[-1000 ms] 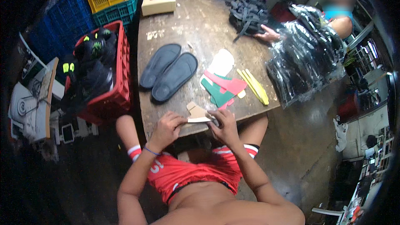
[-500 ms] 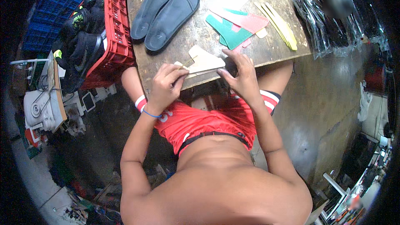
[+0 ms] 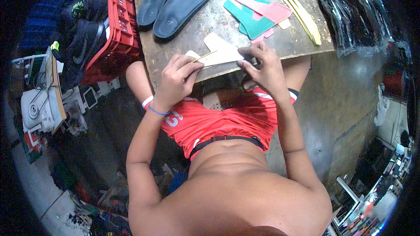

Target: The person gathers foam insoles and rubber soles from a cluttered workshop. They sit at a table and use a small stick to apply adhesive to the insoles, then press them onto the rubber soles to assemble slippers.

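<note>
At the near edge of the wooden table lies a cream-coloured flat cut piece (image 3: 223, 51) with an angled outline. My left hand (image 3: 177, 78) pinches a thin yellowish stick (image 3: 207, 55) that points right across this piece, close to its left end. On the other side, my right hand (image 3: 266, 69) has thumb and fingers closed on the piece's right end. Farther back are green cut pieces (image 3: 251, 22) overlapped by a pink cut piece (image 3: 274, 13). Yellow cut strips (image 3: 302, 17) lie to their right.
Two black sandal soles (image 3: 186, 6) rest on the table (image 3: 306, 48) at far left. A red crate (image 3: 120, 30) with black shoes (image 3: 89, 39) stands to the left. Plastic-wrapped dark items (image 3: 356, 17) are at far right. My knees are under the table edge.
My right hand has closed from an open pose onto the cream piece's right end. The stick in my left hand now reaches farther over the piece. The whole view has shifted slightly.
</note>
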`<state>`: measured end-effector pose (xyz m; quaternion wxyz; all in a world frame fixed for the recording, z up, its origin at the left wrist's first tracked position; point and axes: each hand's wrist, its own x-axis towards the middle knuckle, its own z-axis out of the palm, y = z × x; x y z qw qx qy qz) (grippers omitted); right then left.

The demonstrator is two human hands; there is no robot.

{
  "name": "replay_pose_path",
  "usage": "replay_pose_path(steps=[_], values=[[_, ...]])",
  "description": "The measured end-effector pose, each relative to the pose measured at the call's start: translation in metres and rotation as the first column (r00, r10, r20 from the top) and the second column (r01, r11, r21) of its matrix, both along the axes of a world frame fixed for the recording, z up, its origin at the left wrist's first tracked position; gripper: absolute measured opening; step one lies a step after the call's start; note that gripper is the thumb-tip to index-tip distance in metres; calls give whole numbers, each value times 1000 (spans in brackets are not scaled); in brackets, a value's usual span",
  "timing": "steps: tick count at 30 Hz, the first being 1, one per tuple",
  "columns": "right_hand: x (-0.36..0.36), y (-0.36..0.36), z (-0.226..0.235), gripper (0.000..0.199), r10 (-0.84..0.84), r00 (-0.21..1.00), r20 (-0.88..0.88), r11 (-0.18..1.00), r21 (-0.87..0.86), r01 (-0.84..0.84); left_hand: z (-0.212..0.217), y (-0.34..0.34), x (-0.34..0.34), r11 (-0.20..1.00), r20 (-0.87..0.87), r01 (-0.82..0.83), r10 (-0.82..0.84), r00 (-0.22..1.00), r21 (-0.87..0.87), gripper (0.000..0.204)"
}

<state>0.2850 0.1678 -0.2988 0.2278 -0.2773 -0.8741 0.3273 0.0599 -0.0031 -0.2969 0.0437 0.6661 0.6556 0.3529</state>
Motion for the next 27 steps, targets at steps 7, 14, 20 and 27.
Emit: replay_pose_path(steps=[7,14,20,27], values=[[-2,2,11,28,-2,999,54,997,-75,6,1,1,-2,1000,16,25,-25,1000,-14,21],[-5,5,12,28,0,998,61,995,-97,6,2,2,-4,999,49,51,-50,998,-16,21],[-8,12,14,29,5,991,132,968,-248,28,1,-1,-5,997,33,30,-28,999,-66,22],[-18,22,24,27,42,965,260,938,-343,51,2,-17,6,980,87,-186,193,977,-76,22]])
